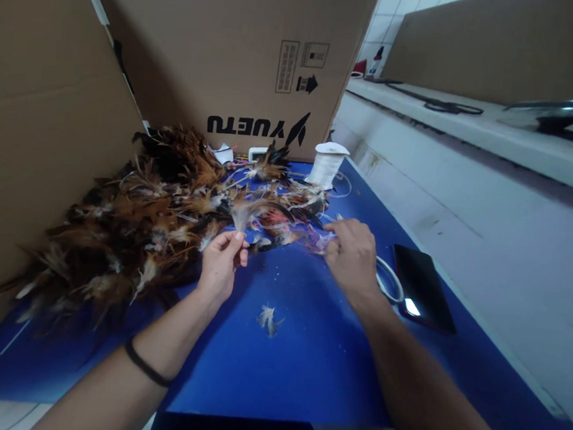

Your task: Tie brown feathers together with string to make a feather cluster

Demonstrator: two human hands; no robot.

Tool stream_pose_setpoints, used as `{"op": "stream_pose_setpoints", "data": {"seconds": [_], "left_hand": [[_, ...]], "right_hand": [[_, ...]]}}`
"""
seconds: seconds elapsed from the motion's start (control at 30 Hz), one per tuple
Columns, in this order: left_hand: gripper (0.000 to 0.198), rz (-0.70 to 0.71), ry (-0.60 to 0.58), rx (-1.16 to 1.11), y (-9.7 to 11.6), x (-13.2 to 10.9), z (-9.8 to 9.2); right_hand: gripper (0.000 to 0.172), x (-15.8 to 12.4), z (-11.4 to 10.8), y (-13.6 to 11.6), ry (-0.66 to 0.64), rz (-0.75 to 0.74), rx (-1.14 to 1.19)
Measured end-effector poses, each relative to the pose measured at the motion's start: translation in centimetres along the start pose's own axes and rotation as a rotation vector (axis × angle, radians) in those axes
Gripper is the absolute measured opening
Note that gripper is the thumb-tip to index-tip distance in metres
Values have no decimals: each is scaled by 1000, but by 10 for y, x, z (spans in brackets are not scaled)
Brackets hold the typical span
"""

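Note:
My left hand (222,259) pinches the base of a brown-and-white feather (241,216) between thumb and fingers, at the near edge of a big heap of brown, black and white feathers (135,222). My right hand (353,254) is closed, fingers curled over a small bunch of feathers and pale thread (318,242) on the blue table (304,357). The two hands are about a hand's width apart. A black band circles my left wrist.
A white spool of thread (327,164) stands at the table's back. A black phone (423,287) and a white cable loop (390,277) lie right of my right hand. One loose feather (268,319) lies near me. Cardboard boxes (221,42) wall the back and left.

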State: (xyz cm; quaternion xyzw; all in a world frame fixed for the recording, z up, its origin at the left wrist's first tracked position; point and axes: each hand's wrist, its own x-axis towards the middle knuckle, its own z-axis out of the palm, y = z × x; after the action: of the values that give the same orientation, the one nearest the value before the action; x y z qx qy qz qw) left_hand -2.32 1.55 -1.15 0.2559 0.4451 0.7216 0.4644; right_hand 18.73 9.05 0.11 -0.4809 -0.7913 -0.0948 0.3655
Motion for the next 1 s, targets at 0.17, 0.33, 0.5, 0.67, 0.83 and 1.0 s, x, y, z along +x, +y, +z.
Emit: {"op": "stream_pose_setpoints", "data": {"seconds": [0.17,0.33,0.5,0.67,0.83,1.0], "left_hand": [[28,6,21,-11,-3,0,0],[28,25,8,-23,-5,2,-1],[29,16,21,-9,-5,3,-2],[29,25,19,-28,-5,3,-1],[29,0,1,-25,-4,1,-1],[28,-26,-58,4,-6,-1,0]], "right_hand": [[23,-2,4,-39,-116,-259,225],[24,9,30,-59,-427,-382,104],[18,20,54,-64,-480,-350,44],[13,22,51,-57,-431,-37,431],[18,16,29,-55,-523,463,1035],[23,6,13,-63,-558,609,1349]]}}
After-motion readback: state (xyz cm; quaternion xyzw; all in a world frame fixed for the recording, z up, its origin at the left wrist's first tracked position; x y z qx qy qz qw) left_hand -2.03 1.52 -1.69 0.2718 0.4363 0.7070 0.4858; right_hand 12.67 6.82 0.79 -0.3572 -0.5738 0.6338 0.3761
